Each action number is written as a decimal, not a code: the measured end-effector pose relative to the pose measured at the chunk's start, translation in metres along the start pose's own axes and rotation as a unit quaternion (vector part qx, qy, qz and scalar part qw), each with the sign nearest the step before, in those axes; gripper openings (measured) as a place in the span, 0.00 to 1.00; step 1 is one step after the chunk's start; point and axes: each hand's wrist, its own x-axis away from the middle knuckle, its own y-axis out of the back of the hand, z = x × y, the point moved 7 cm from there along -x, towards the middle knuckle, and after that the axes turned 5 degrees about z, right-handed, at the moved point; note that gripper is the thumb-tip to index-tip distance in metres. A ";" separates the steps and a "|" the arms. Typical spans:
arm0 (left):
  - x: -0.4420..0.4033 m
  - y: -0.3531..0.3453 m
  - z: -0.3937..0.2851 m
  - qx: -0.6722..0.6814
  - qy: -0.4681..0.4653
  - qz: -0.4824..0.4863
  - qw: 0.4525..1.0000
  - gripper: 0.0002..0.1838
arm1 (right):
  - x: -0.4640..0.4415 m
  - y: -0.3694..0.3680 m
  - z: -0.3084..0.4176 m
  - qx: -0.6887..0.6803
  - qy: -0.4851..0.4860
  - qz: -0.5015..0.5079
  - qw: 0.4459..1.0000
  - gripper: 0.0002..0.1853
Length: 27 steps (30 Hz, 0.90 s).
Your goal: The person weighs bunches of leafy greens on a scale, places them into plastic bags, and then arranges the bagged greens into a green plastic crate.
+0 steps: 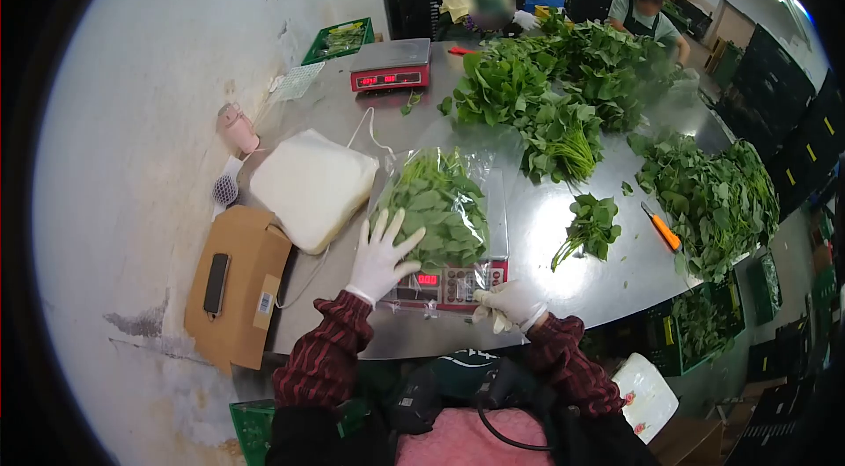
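Note:
A clear plastic bag of leafy greens (444, 211) lies on a red digital scale (499, 272), its red display partly visible through the plastic. My left hand (385, 256), in a white glove, rests with spread fingers on the bag's lower left side. At the bag's lower right edge, near the scale's keypad, is my gloved right hand (513, 303). Its fingers are bent together around what looks like the edge of the plastic. A small loose bunch of greens (588, 228) lies to the right of the scale.
Large heaps of greens (563, 96) cover the table's far side, with another pile (713, 198) at right. An orange-handled knife (662, 228) lies nearby. Left are a white stack (312, 189) and a cardboard box (236, 281). Behind stands a second scale (390, 66); two people work beyond.

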 end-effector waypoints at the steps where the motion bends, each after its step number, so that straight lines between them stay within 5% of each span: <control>1: 0.014 -0.015 0.005 0.019 0.001 0.017 1.000 0.32 | 0.000 -0.002 -0.002 0.004 -0.006 0.020 1.000 0.25; 8: 0.036 0.037 -0.047 0.092 -0.040 -0.082 0.992 0.23 | 0.017 0.008 0.016 0.015 -0.026 -0.102 0.994 0.34; 14: 0.066 0.001 -0.125 0.137 -0.125 -0.046 0.982 0.19 | 0.030 -0.001 0.054 0.237 -0.001 -0.117 0.964 0.39; 18: 0.074 0.004 -0.144 0.178 -0.136 -0.095 0.970 0.20 | 0.025 0.003 0.047 0.164 0.058 -0.089 0.981 0.31; 20: 0.071 0.018 -0.136 0.218 -0.070 -0.160 0.960 0.17 | 0.033 0.003 0.041 0.004 -0.003 -0.042 0.999 0.24; 24: 0.050 0.033 -0.123 0.286 0.020 -0.205 0.936 0.12 | 0.029 0.004 0.033 0.012 0.006 -0.030 0.999 0.16; 26: 0.033 0.030 -0.124 0.293 0.030 -0.160 0.942 0.09 | 0.031 0.002 0.047 0.188 0.222 -0.071 0.954 0.12; 27: 0.029 0.025 -0.126 0.291 0.036 -0.141 0.945 0.08 | 0.032 0.002 0.047 0.189 0.224 -0.070 0.954 0.12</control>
